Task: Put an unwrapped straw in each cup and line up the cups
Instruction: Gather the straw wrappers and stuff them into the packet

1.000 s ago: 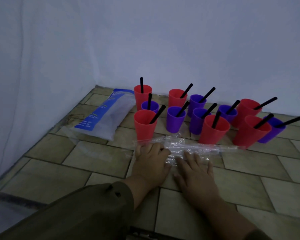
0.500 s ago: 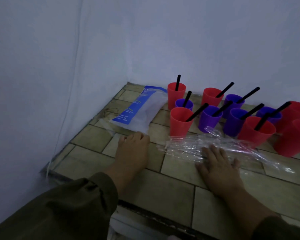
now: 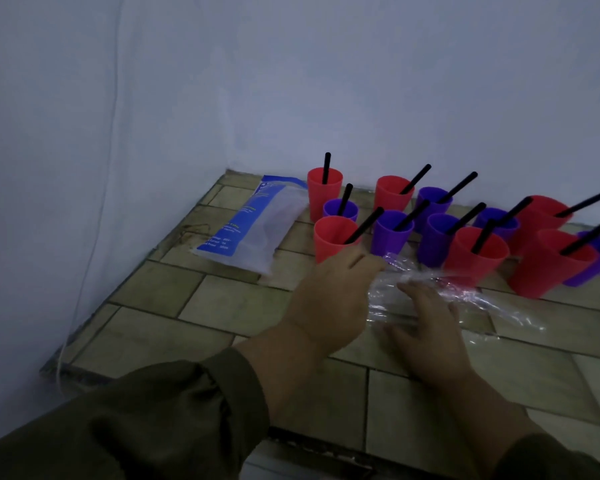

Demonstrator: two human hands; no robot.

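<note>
Several red and purple cups stand clustered at the back of the tiled table, each with a black straw in it; the nearest are a red cup and a purple cup. A crumpled pile of clear plastic wrappers lies in front of them. My left hand has its fingers curled over the pile's left end, just below the front-left red cup. My right hand lies flat on the wrappers with its fingers spread.
A blue and white plastic bag lies left of the cups near the corner. White cloth walls close in the back and left. The table's front edge runs under my forearms.
My left hand has moved from the bare tiles near the bag back right to the wrappers' left end. The right hand stays on the wrappers. The view has shifted slightly.
</note>
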